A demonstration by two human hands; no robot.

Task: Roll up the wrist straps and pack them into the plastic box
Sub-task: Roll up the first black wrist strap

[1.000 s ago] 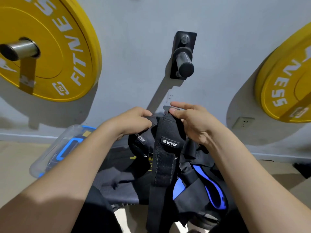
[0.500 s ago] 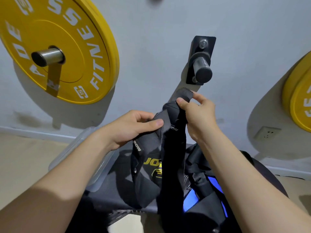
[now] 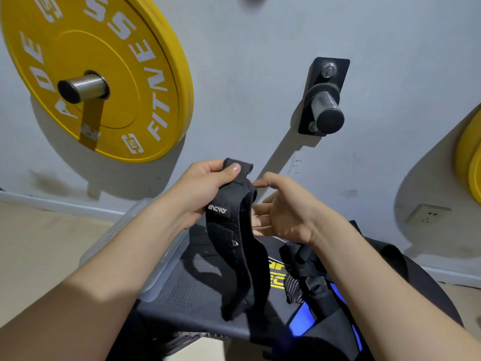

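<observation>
A black wrist strap (image 3: 238, 246) with a small white-lettered label hangs down in front of me. My left hand (image 3: 201, 190) grips its top end, thumb pressed on the folded tip. My right hand (image 3: 282, 209) is beside the strap on the right, palm turned toward it, fingers relaxed and holding nothing. The clear plastic box (image 3: 156, 259) lies below my left forearm, mostly hidden by it. More black and blue straps (image 3: 316, 295) lie in a heap under my right forearm.
The box and the heap rest on a dark bench pad (image 3: 190, 298) with yellow lettering. On the grey wall hang a yellow weight plate (image 3: 104, 74) at the left, an empty peg (image 3: 325, 110) in the middle and another yellow plate (image 3: 468, 157) at the right edge.
My right hand has let go of the strap's top end and dropped beside it with relaxed fingers. My left hand has moved up to grip the strap's top, and the strap now hangs from it alone.
</observation>
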